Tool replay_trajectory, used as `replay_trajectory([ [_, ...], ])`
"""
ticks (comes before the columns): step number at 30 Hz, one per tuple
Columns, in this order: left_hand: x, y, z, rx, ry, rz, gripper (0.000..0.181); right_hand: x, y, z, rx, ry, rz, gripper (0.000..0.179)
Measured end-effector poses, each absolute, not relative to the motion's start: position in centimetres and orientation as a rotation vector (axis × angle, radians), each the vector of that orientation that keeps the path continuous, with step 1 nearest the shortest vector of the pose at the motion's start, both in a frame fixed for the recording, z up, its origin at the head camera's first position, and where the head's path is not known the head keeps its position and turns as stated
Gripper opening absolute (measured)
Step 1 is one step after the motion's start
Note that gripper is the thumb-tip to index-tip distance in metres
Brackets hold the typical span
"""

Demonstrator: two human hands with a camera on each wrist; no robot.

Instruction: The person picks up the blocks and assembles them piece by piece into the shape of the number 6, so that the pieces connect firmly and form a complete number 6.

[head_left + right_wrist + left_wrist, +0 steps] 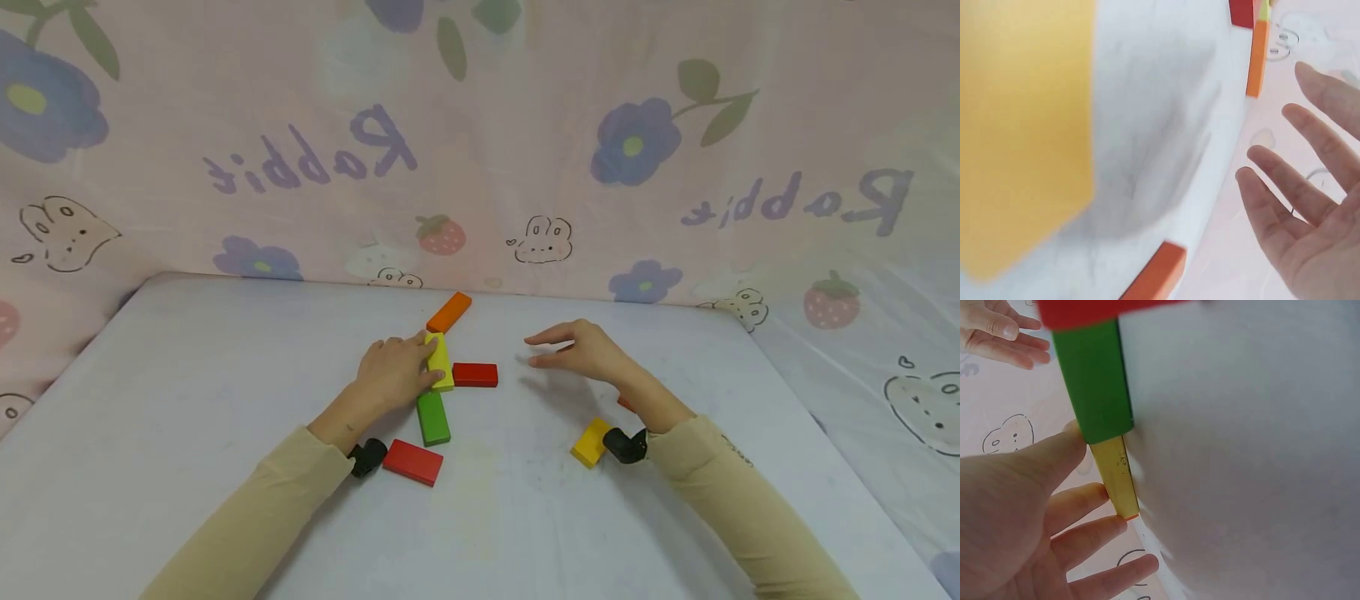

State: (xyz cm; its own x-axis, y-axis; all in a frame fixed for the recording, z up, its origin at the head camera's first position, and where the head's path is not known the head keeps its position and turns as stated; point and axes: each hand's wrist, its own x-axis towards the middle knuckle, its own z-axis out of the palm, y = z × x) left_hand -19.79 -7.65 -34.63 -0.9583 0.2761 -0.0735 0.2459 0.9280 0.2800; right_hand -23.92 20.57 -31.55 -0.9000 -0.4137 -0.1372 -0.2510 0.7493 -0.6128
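My left hand (392, 372) holds a light yellow block (441, 363), with the thumb near its front end and fingertips near its far end. Just behind the yellow block lies an orange block (449, 312), set at a slant. A dark red block (475, 375) meets its right side, and a green block (433, 418) lies right in front of it. In the left wrist view the green block (1094, 381) partly hides my thumb. My right hand (585, 350) hovers above the white table, right of the dark red block. Its fingers are extended and apart, holding nothing.
A red block (413, 462) lies by the left wrist camera (367, 458). Near the right wrist camera (626, 446) sits a darker yellow block (591, 442). Under the right forearm an orange-red block (627, 404) is mostly hidden. A patterned curtain (480, 150) hangs behind the table.
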Motion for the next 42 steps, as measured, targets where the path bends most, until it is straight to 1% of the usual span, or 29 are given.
replay_trajectory([
  [15,-19.7,-7.3,-34.4,0.399,2.959,0.417,0.059,-23.5,24.0,-31.7,-0.341,2.776,-0.837,0.047],
  [25,-19.6,-7.4,-34.4,0.407,2.972,0.389,0.059,-23.2,25.9,-32.6,-0.29,2.799,-0.899,0.053],
  [37,-19.7,-7.5,-34.6,0.395,2.98,0.396,0.06,-23.6,27.3,-33.8,-0.277,2.849,-0.933,0.072],
  [42,-19.7,-7.4,-34.5,0.392,2.975,0.4,0.059,-23.8,27.8,-34.3,-0.235,2.824,-1.006,0.073],
])
